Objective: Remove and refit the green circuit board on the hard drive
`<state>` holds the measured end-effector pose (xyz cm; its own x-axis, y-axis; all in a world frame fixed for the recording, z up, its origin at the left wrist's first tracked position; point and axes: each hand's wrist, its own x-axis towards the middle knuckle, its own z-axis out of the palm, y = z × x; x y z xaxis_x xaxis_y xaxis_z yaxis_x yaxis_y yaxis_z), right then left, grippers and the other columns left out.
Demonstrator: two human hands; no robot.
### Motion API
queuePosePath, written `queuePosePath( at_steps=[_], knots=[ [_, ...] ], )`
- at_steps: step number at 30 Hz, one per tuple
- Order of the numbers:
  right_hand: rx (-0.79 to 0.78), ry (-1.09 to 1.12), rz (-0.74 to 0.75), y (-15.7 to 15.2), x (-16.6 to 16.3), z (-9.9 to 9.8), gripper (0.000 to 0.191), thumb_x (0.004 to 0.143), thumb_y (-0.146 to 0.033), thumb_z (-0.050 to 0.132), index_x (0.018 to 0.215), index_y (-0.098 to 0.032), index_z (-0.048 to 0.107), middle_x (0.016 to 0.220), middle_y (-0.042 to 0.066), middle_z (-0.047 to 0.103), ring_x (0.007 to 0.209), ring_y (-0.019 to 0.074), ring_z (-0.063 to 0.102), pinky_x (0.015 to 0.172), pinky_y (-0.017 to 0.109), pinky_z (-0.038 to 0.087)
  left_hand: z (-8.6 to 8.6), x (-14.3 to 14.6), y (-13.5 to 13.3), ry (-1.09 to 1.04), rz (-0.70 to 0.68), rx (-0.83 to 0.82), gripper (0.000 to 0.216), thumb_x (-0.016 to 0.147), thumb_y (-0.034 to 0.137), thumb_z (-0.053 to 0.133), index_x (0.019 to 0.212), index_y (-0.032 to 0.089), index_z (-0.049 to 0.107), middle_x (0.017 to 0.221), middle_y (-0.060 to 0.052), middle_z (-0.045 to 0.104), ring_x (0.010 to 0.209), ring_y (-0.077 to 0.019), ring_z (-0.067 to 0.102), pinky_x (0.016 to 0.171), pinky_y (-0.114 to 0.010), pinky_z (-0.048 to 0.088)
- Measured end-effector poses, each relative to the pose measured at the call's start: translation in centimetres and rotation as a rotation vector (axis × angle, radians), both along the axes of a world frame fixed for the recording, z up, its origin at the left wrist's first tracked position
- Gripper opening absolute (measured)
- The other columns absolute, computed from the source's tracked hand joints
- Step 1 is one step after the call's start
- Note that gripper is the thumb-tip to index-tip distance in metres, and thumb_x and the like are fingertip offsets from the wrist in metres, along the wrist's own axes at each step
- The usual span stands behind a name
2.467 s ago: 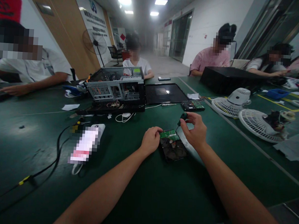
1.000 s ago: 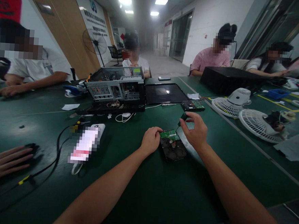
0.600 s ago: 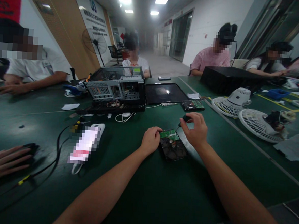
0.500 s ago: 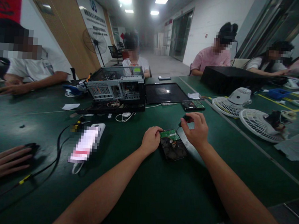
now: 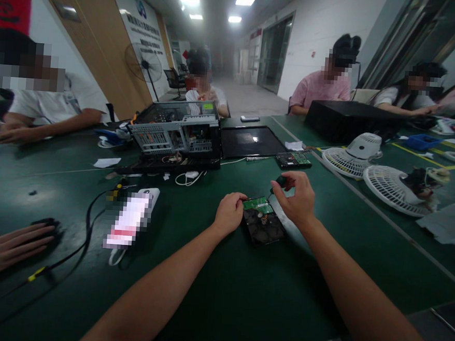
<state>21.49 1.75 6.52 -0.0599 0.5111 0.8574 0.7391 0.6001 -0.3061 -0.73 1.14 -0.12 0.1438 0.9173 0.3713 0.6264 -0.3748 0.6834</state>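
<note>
A hard drive [image 5: 263,226] lies on the green table with its green circuit board at the far end. My left hand [image 5: 230,212] grips the drive's left edge near the far corner, thumb and fingers closed against it. In my right hand [image 5: 297,199] is a small dark screwdriver [image 5: 279,182], its handle pinched between thumb and fingers. The screwdriver's shaft slants down to the board's far right corner. Whether the tip sits in a screw is too small to tell.
Behind stands an opened computer case [image 5: 175,135] beside a black side panel [image 5: 251,141]. Another hard drive [image 5: 293,159] lies beyond my right hand. White fan parts [image 5: 393,190] are at right. Left are a phone [image 5: 130,218], a black cable [image 5: 89,218] and another person's hand [image 5: 12,246].
My right hand's fingers have shifted slightly around the screwdriver handle, showing more of it. My left hand and the hard drive stay in place.
</note>
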Motion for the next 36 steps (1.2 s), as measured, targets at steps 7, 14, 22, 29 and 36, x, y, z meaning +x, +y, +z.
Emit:
queuePosePath(
  at_steps=[7, 14, 22, 29, 36],
  knots=[
    [-0.009, 0.006, 0.083, -0.32, -0.4, 0.42, 0.028, 0.093, -0.026, 0.06, 0.12, -0.024, 0.058, 0.095, 0.005, 0.06, 0.079, 0.0193, 0.062, 0.075, 0.038, 0.057, -0.2, 0.03, 0.16, 0.002, 0.004, -0.005, 0.031, 0.093, 0.007, 0.049, 0.108, 0.022, 0.071, 0.11, -0.004, 0.074, 0.106, -0.0222, 0.065, 0.1, -0.038, 0.05],
    [0.033, 0.024, 0.031, -0.02, -0.22, 0.08, 0.028, 0.089, -0.03, 0.069, 0.115, -0.025, 0.059, 0.094, 0.004, 0.059, 0.076, 0.0181, 0.061, 0.072, 0.038, 0.059, -0.09, 0.03, 0.01, -0.009, 0.003, -0.01, 0.03, 0.093, 0.007, 0.049, 0.108, 0.021, 0.071, 0.11, -0.005, 0.074, 0.106, -0.0226, 0.065, 0.1, -0.039, 0.05],
    [0.021, 0.052, 0.108, 0.26, -0.2, -0.37, 0.03, 0.091, -0.027, 0.066, 0.118, -0.024, 0.055, 0.126, 0.012, 0.065, 0.099, 0.0232, 0.069, 0.079, 0.042, 0.063, -0.03, 0.02, 0.0, -0.004, 0.006, -0.006, 0.029, 0.094, 0.008, 0.049, 0.109, 0.021, 0.071, 0.11, -0.005, 0.073, 0.106, -0.0225, 0.065, 0.1, -0.039, 0.05],
    [0.077, 0.02, 0.004, 0.55, 0.15, -0.42, 0.028, 0.088, -0.029, 0.072, 0.111, -0.024, 0.057, 0.112, 0.009, 0.066, 0.08, 0.0183, 0.067, 0.073, 0.038, 0.061, -0.2, -0.05, 0.02, -0.015, -0.002, -0.006, 0.029, 0.094, 0.008, 0.048, 0.108, 0.021, 0.07, 0.111, -0.005, 0.073, 0.106, -0.0221, 0.065, 0.099, -0.038, 0.05],
    [0.116, 0.001, 0.035, 0.53, 0.29, -0.34, 0.03, 0.087, -0.024, 0.071, 0.114, -0.023, 0.059, 0.109, 0.009, 0.063, 0.086, 0.0195, 0.067, 0.069, 0.035, 0.062, -0.42, -0.03, 0.18, -0.002, 0.021, 0.035, 0.028, 0.091, 0.006, 0.051, 0.103, 0.021, 0.071, 0.109, -0.006, 0.071, 0.11, -0.0228, 0.062, 0.102, -0.039, 0.05]
  ],
)
